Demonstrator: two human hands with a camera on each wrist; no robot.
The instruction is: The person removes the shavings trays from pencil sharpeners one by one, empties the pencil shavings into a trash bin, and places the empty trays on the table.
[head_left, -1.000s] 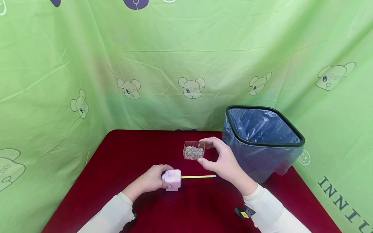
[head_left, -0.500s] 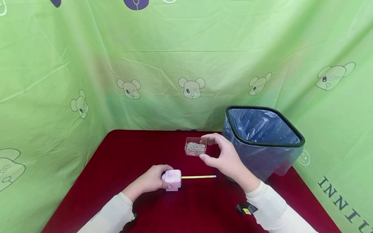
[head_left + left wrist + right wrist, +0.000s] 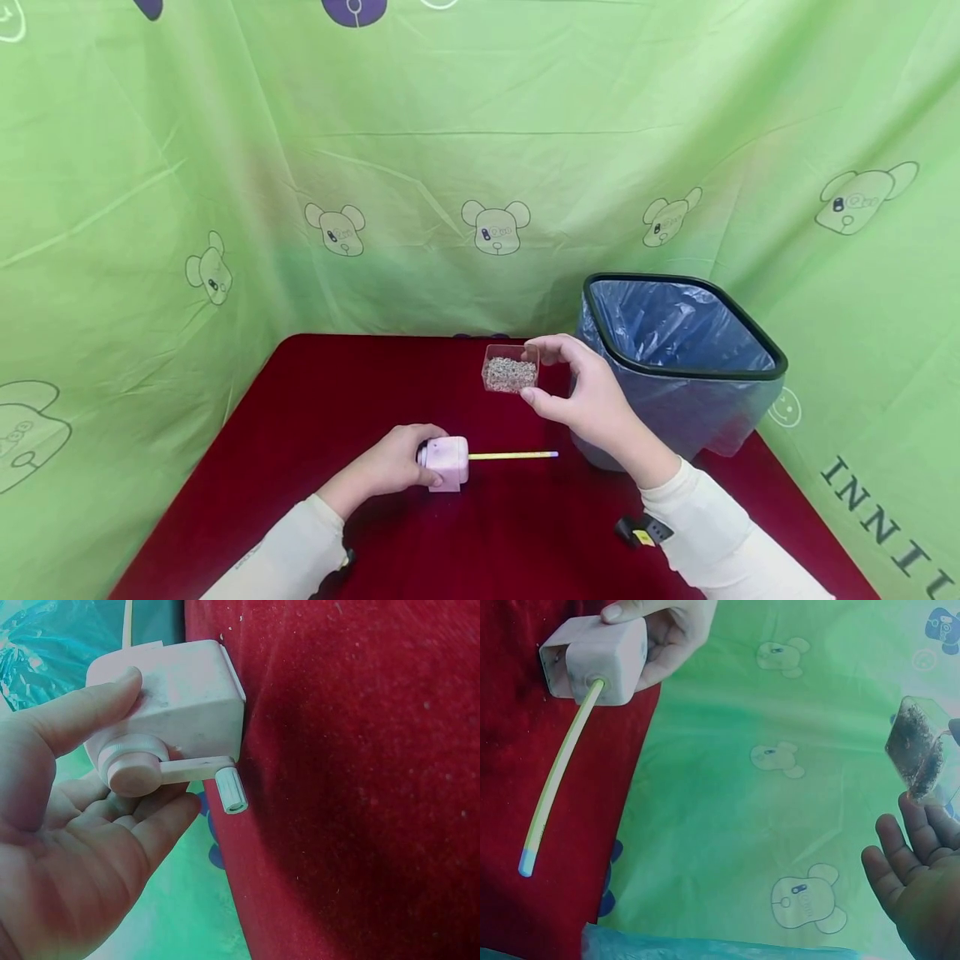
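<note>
My left hand (image 3: pixel 395 461) grips a pale pink crank pencil sharpener (image 3: pixel 447 464) on the red-covered table. Its crank arm and ribbed knob (image 3: pixel 232 790) face my palm in the left wrist view. A yellow pencil (image 3: pixel 562 769) with a blue-violet end sticks out of the opposite side. In the right wrist view the sharpener's body shows an open cavity (image 3: pixel 557 667). My right hand (image 3: pixel 588 396) pinches a small clear tray (image 3: pixel 511 369) between thumb and fingers, held up off the table. Grey-brown pencil shavings (image 3: pixel 510 375) fill much of the tray.
A trash bin (image 3: pixel 678 425) with a black rim and bluish plastic liner stands at the right, just beyond my right hand. Green printed cloth (image 3: pixel 420 167) hangs behind and at both sides. Tiny specks lie on the red tablecloth (image 3: pixel 360 787).
My right hand has carried the tray of shavings a little up, away and to the right, nearer the bin. The left hand and sharpener stay put.
</note>
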